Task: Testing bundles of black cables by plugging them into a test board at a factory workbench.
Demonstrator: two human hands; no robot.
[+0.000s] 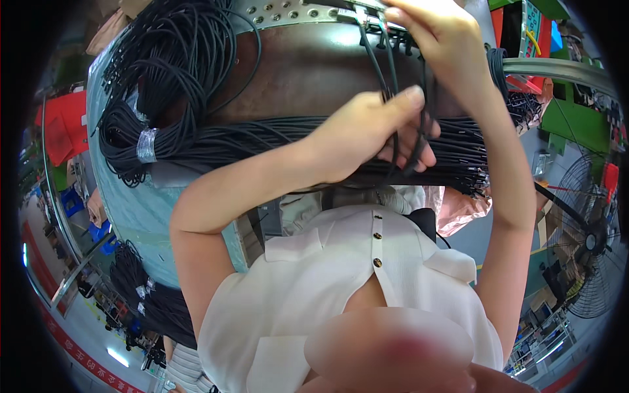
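Observation:
Several black cables (392,65) hang from a metal strip with connectors (357,14) at the top edge of the view. My left hand (367,134) is loosely closed around these cables, the thumb above and the fingertips curled beneath. Farther off, my right hand (442,29) pinches at a cable's end by the metal strip; the exact grip is partly cut off by the picture's edge. Under my left forearm lies a long bundle of black cables (229,141), its connector ends (475,164) spread to the right. A clear tie (147,145) wraps its left end.
A big heap of coiled black cables (177,52) covers the far left of the brown work surface (282,62). A metal plate with round holes (275,12) runs along the back. At the right stand a metal rail (557,67) and a black fan (590,242). More bundled cables (157,301) lie lower left.

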